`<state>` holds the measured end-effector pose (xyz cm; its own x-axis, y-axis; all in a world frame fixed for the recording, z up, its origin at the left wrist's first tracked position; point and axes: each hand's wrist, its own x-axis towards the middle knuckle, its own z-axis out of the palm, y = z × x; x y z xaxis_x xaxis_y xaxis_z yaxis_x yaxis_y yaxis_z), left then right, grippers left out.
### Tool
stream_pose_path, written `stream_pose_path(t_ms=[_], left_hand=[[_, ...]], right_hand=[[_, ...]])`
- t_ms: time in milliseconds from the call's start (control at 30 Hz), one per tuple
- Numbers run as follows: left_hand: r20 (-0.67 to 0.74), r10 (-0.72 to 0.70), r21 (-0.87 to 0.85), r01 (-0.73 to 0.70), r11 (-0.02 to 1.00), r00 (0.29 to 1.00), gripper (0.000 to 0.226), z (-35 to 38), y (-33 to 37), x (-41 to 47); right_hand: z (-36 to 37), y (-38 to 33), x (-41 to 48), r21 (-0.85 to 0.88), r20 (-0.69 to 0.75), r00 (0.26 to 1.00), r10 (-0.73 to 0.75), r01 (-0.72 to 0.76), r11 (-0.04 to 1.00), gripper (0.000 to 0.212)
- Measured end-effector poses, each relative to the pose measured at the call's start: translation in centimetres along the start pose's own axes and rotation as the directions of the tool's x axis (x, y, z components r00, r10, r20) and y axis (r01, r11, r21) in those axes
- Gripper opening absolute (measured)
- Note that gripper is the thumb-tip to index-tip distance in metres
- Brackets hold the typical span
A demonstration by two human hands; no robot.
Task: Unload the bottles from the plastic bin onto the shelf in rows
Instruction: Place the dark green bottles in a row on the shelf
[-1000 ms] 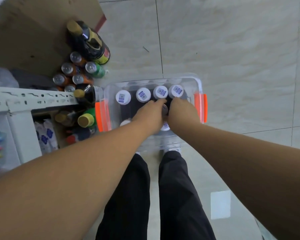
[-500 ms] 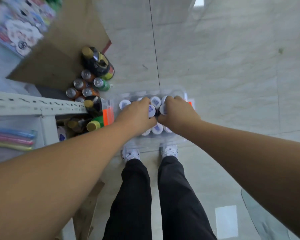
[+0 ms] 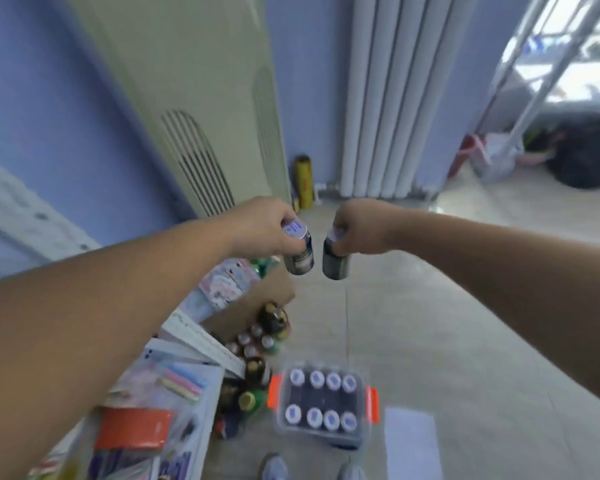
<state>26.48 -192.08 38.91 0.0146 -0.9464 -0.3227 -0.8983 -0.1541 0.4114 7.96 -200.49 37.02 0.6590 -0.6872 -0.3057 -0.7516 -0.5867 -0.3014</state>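
Left hand (image 3: 267,230) and right hand (image 3: 357,226) each gripped a dark bottle from above at its cap end; left bottle (image 3: 299,254) and right bottle (image 3: 335,263) hung just beside one another, high above the plastic bin (image 3: 372,403) on the near floor, where eight capped bottles (image 3: 321,400) stood in two rows. Best practice was judged to be keeping both upright, swinging left to the shelf (image 3: 194,336) and setting them side by side

Both hands (image 3: 264,230) (image 3: 355,226) lifted bottles (image 3: 298,252) (image 3: 336,259) clear of bin (image 3: 323,403)
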Motion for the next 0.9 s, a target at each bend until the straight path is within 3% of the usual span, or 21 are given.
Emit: stream_pose_path(t_ms=[200,367,533,667,900], left_hand=[[-0.134,-0.129,0.055,0.137,0.989,0.983,0.031,-11.5,1.3,-11.3],[-0.23,-0.272,-0.016,0.276,0.961,0.935,0.028,-16.0,-0.5,-23.4],[-0.34,-0.432,-0.116,0.418,0.901,0.836,0.032,-16.9,-4.4,-36.7],[-0.396,-0.548,-0.152,0.536,0.83,0.737,0.035,-15.4,-7.1,-48.2],[-0.477,-0.675,-0.203,0.677,0.707,0.563,0.035,-11.5,-10.3,-64.9]], right_hand=[[-12.3,-10.4,-2.1,-0.045,0.044,0.982,-0.182,0.184,0.982,0.031],[-16.3,-22.6,-4.9,-0.134,0.135,0.916,-0.378,0.395,0.909,0.025],[-14.9,-34.7,-8.4,-0.09,0.212,0.823,-0.526,0.553,0.828,0.019],[-11.4,-44.3,-12.1,-0.154,0.248,0.741,-0.623,0.666,0.73,0.021],[-5.4,-57.5,-19.0,-0.17,0.285,0.586,-0.758,0.809,0.562,0.023]])
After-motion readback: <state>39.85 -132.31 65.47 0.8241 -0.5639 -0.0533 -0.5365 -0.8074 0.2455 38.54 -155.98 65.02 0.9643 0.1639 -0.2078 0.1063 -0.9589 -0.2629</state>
